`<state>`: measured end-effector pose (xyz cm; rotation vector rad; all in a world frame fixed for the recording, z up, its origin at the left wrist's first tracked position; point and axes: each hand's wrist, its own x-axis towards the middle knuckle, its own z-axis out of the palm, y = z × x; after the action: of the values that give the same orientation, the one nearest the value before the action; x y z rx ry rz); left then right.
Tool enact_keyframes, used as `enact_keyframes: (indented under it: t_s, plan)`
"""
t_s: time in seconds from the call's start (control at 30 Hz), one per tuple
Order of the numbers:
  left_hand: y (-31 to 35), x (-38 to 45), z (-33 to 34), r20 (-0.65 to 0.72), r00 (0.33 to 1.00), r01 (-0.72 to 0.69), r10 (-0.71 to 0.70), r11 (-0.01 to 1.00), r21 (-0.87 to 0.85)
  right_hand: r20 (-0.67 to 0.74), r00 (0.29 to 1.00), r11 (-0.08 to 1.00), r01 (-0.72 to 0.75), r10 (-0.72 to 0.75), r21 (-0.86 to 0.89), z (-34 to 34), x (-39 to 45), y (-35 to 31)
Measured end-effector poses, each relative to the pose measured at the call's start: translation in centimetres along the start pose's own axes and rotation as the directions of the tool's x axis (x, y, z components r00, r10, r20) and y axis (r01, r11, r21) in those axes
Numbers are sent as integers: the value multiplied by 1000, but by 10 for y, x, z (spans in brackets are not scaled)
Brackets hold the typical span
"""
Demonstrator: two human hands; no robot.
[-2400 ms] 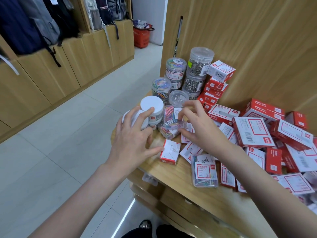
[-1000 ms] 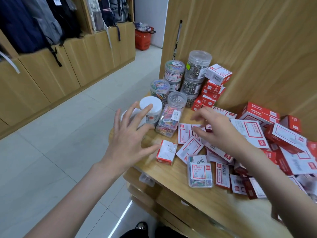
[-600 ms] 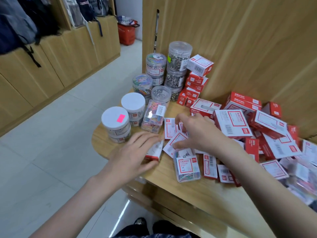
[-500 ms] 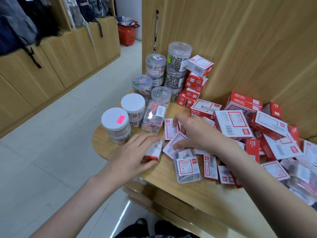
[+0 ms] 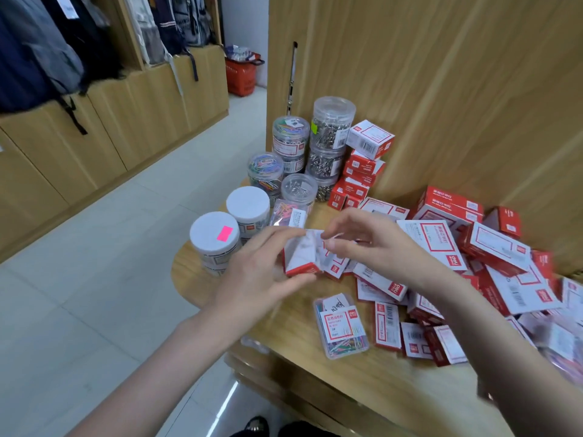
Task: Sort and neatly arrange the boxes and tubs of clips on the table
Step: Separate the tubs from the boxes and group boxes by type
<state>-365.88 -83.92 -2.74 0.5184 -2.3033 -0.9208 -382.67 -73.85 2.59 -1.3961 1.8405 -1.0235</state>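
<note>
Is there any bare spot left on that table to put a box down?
Yes: the bare wooden tabletop along the near edge, in front of the clear flat case of coloured clips, and a small strip at the rounded left corner before the white-lidded tub with a pink sticker. The right side is crowded with red-and-white boxes.

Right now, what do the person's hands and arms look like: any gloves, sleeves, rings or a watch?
Both are bare. The left hand and right hand wear no gloves, and no rings show on the fingers in view. Both forearms are uncovered as far as the picture's edge: no sleeves, watch, bracelet or markings can be seen on them. The right arm's lower edge is blurred, so small details there cannot be told.
</note>
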Motion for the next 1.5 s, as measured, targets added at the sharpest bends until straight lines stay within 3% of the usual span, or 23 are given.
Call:
enact_keyframes:
  t_s: [0.07,0.13,0.2,0.3,0.37,0.5,0.6,0.67,0.73,0.83,1.0,1.1,1.23,1.37,1.5]
  plan:
    - [8,12,6,1,996,-86,86,996,34,8,994,945,-106,109,310,7,-7,-3]
    - [11,21,13,47,988,-153,150,984,86,-57,977,890,-162,205,427,10,-6,-1]
    - [8,27,17,85,975,-218,207,964,155,-207,947,919,-160,246,359,5,1,3]
    - [0,31,18,75,954,-298,291,891,343,-451,887,984,-156,101,-86,-15,21,13]
    - [-6,28,18,83,942,-328,324,844,424,-404,915,939,-143,5,-312,-23,35,15]
    - [-19,21,23,159,934,-355,320,775,523,-258,964,816,-94,-69,-570,-13,58,28]
    - [-23,20,23,179,941,-339,289,775,533,-276,947,745,-66,-162,-664,-8,52,34]
    - [-24,19,23,191,940,-341,282,781,523,-306,927,760,-36,-218,-649,-10,36,29]
    - [-26,17,24,207,939,-344,276,788,510,-214,965,754,-28,-150,-656,-10,17,25]
    - [-27,16,27,219,939,-342,266,798,496,-50,996,655,12,-76,-756,0,-4,30]
    - [-28,14,27,223,935,-352,276,809,471,6,998,484,32,-56,-875,7,-6,39]
    - [-28,9,25,213,933,-358,291,821,444,-7,993,545,57,-114,-837,7,-5,41]
    - [-28,8,21,187,932,-361,310,825,434,-58,985,842,106,-161,-529,-16,-8,31]
    - [-20,21,23,154,923,-384,352,826,413,-216,953,870,83,-211,-486,-55,-23,26]
    - [-6,37,36,167,913,-407,371,850,334,-308,939,855,-29,-155,-518,-83,-48,34]
